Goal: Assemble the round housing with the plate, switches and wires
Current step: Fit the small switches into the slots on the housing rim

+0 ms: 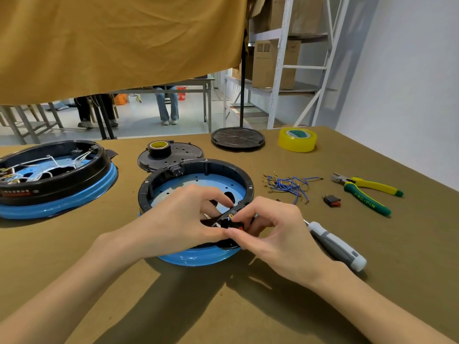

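Rocker switch held at the near rim of the round housing, both hands on it

The round housing (196, 184) sits mid-table, toward the near edge, and the black rocker switch (234, 223) with its red face lies right at the housing's near wall, between the two hands. The right hand (275, 232) pinches the switch from the right with thumb and fingers curled on it; the left hand (183, 214) curls over the rim beside it, fingertips reaching inside the wall, apparently steadying the housing. The switch's seat seems to be in that near wall, so the push would run inward, away from the person, and the right hand is the nearer. The blue plate (198, 187) lies inside the housing. A spare switch (331, 200), blue wires (290, 186), pliers (367, 193) and a screwdriver (337, 245) lie to the right.
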Available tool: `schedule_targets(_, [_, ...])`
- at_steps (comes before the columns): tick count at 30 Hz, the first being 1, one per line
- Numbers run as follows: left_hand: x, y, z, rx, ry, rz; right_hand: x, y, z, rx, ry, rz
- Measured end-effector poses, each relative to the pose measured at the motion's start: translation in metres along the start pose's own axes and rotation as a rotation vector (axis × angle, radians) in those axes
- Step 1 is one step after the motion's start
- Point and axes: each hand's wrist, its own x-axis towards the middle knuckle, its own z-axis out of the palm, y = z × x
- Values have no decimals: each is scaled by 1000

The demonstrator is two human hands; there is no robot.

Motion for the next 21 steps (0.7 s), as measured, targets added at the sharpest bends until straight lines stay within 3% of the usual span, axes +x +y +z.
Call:
schedule_targets(6, [0,1,0,-11,45,5,-1,1,0,-36,-45,-21])
schedule_targets(14, [0,1,2,22,55,16,-2,-3,7,-117,57,-99])
schedule_targets(21, [-2,0,7,60,88,21,-4,-2,8,-157,46,-63])
